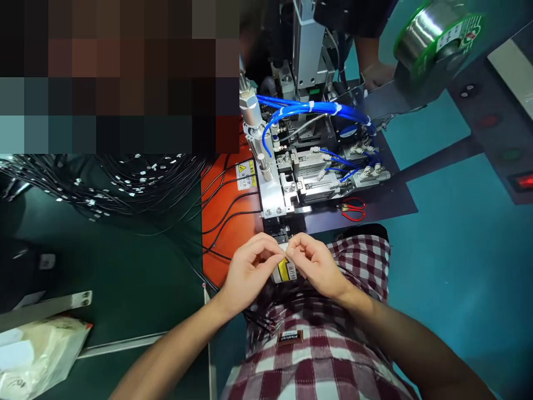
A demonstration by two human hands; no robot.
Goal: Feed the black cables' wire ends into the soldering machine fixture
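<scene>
My left hand (250,272) and my right hand (318,264) meet at the front end of a machine, fingertips almost touching. Thumb and index finger are pinched together on each hand. What they pinch is too small to make out. Just beneath the fingertips is a white and yellow label (283,270). Beyond the hands stands the machine's metal plate (272,200), with dark fixture parts (283,228) at its near edge. Black cables (233,214) run across an orange surface (219,222) toward it from the left.
Bundled black cables with white tips (137,183) lie on the dark green table (137,289). Red-handled snips (353,209) rest right of the machine. Blue air tubes (320,106) arch over it. A solder wire spool (433,36) hangs upper right. Another person's hand (378,73) is behind the machine.
</scene>
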